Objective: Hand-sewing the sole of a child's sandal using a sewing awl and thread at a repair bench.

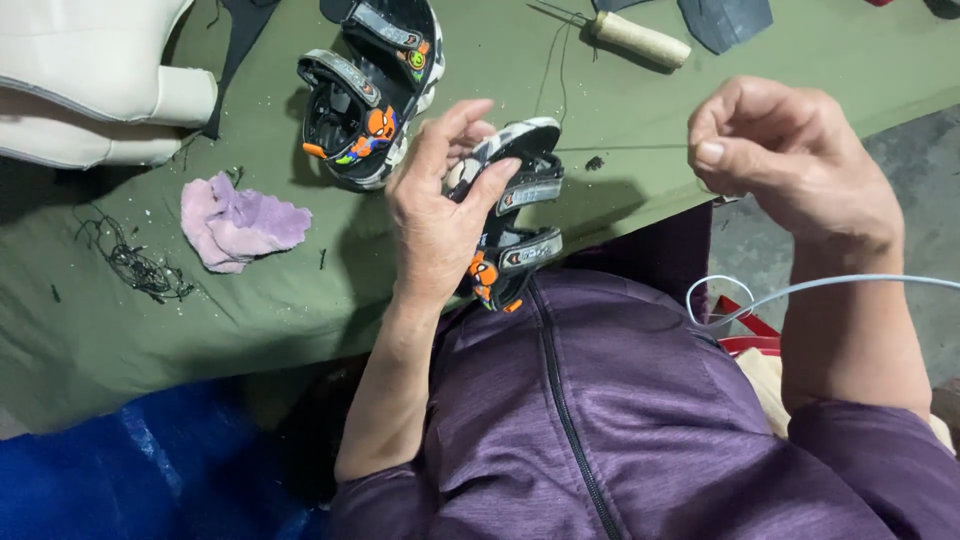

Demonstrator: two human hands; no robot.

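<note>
Fingers point(470, 150) of my left hand point(435, 215) are wrapped around a small child's sandal point(515, 225), thumb side against its grey straps, holding it up just past the near edge of the tabletop point(300, 290) and over my purple zip jacket point(600, 420). The sandal is black with grey straps and an orange cartoon patch at its lower end; its sole points away from me, towards the tabletop. My right hand point(790, 170) is raised to the right of the sandal and well apart from it, its fingers clenched in a pinch on a thin dark thread point(620, 148) that runs taut from the hand across to the sandal. I cannot make out a needle in that pinch. On the green cloth of the tabletop, beyond my left hand, lies a second matching sandal point(370, 90), on its side, near the far edge. Left of it sits a crumpled lilac rag point(240, 222), and farther left a tangle of dark thread scraps point(135, 262). A wooden-handled awl point(635, 40) rests near the far edge. A pale cable point(800, 290) loops across my right forearm.
</note>
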